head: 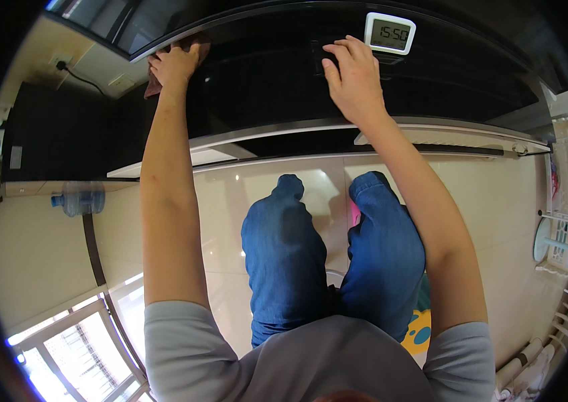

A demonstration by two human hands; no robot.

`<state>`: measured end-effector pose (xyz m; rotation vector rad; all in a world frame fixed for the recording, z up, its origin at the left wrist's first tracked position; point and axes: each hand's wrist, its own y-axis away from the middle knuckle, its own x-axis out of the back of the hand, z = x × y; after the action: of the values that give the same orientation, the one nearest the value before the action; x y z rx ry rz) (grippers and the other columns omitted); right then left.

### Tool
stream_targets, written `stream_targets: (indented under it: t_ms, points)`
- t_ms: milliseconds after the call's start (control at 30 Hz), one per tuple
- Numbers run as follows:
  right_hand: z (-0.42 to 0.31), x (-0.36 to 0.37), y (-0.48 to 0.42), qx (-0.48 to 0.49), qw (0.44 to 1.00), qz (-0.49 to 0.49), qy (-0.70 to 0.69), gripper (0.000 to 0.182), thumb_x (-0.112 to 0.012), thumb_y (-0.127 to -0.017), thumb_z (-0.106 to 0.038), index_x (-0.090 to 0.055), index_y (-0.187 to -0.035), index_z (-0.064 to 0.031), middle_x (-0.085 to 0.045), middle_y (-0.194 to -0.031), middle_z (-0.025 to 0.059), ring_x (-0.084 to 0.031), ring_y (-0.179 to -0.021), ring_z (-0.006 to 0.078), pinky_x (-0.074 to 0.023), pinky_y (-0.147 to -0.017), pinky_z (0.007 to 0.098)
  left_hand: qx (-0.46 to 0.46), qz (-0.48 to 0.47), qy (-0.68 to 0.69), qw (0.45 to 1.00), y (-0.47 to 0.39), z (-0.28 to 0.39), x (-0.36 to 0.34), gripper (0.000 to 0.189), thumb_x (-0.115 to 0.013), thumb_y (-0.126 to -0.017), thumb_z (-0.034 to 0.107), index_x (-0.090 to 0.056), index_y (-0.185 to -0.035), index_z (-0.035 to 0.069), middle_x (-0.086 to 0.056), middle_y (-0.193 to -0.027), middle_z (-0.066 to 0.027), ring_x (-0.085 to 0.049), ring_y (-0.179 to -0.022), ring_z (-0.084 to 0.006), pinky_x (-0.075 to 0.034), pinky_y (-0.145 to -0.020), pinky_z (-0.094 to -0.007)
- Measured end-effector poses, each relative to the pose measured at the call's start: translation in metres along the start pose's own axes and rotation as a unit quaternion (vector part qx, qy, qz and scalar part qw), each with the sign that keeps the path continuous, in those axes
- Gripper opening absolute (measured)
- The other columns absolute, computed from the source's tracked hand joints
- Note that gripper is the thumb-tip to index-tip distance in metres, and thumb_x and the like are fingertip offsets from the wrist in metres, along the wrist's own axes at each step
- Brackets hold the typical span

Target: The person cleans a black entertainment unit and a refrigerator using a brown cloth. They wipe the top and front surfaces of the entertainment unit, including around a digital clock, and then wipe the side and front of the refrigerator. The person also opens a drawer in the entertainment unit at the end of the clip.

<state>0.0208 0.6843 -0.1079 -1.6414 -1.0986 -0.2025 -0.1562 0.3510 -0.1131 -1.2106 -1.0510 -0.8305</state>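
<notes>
My left hand [173, 64] presses a reddish-brown cloth [153, 87] against a glossy black panel surface [258, 70], close to the pale edge at its far left. Parts of the cloth stick out on both sides of the hand. My right hand [356, 78] is over the same surface with its fingers bent and apart, holding nothing visible. Whether its fingertips touch the surface, I cannot tell. Just beyond them is a white-framed digital clock [390, 33]. A dark rectangular piece [318, 58] lies left of the right hand, hard to make out against the black.
A pale-edged open drawer [439, 138] runs below the black surface. At left are a plugged-in cord [85, 80], a black cabinet [57, 135] and a blue water bottle [80, 199]. My jeans-clad legs [289, 251] are over the tiled floor [221, 211]. A storage rack [565, 176] stands right.
</notes>
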Motion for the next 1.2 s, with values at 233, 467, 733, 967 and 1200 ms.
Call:
stream_targets:
  t_ms: [233, 467, 733, 967, 1200]
  points:
    - [-0.003, 0.000, -0.001, -0.017, 1.000, 0.008, -0.025, 0.028, -0.060, -0.090, -0.020, -0.061, -0.112, -0.0022, -0.054, -0.120, 0.0152, -0.044, -0.126, 0.0330, -0.0355, -0.103, 0.0466, -0.083, 0.034, -0.016, 0.996, -0.016, 0.076, -0.034, 0.073, -0.031, -0.089, 0.067, -0.039, -0.146, 0.022, -0.033, -0.152, -0.0184, -0.029, -0.140, -0.0393, -0.016, -0.113, -0.0535]
    - [0.001, 0.000, -0.001, -0.017, 0.998, 0.034, -0.047, 0.026, -0.060, -0.090, -0.017, -0.061, -0.111, -0.0013, -0.053, -0.121, 0.0175, -0.046, -0.123, 0.0351, -0.0386, -0.103, 0.0453, -0.287, 0.018, 0.130, 0.949, 0.040, 0.156, 0.007, 0.061, -0.044, -0.087, 0.060, -0.052, -0.136, 0.024, -0.050, -0.139, -0.0182, -0.039, -0.132, -0.0414, -0.024, -0.112, -0.0532]
    - [0.003, 0.003, 0.000, -0.033, 0.997, 0.047, -0.059, 0.017, -0.058, -0.089, -0.014, -0.062, -0.101, -0.0021, -0.057, -0.110, 0.0130, -0.054, -0.108, 0.0309, -0.0468, -0.091, 0.0400, -0.412, 0.030, 0.268, 0.870, 0.133, 0.105, 0.072, 0.040, -0.066, -0.081, 0.028, -0.061, -0.117, 0.012, -0.055, -0.124, -0.0110, -0.046, -0.121, -0.0345, -0.040, -0.102, -0.0419]
    - [-0.003, 0.006, 0.000, -0.032, 0.997, 0.039, -0.062, 0.014, -0.057, -0.090, -0.013, -0.062, -0.096, -0.0012, -0.057, -0.101, 0.0118, -0.055, -0.101, 0.0294, -0.0471, -0.088, 0.0388, -0.349, 0.063, 0.223, 0.908, 0.142, -0.021, 0.087, 0.036, -0.072, -0.074, 0.018, -0.063, -0.107, 0.009, -0.056, -0.120, -0.0133, -0.049, -0.116, -0.0348, -0.039, -0.100, -0.0424]
    - [-0.004, 0.004, 0.003, -0.028, 0.996, 0.052, -0.063, 0.013, -0.058, -0.089, -0.013, -0.062, -0.093, -0.0008, -0.058, -0.098, 0.0112, -0.055, -0.098, 0.0294, -0.0468, -0.085, 0.0384, -0.180, 0.131, 0.082, 0.971, 0.042, -0.038, 0.013, 0.053, -0.059, -0.083, 0.048, -0.061, -0.121, 0.012, -0.054, -0.131, -0.0232, -0.050, -0.117, -0.0439, -0.039, -0.101, -0.0486]
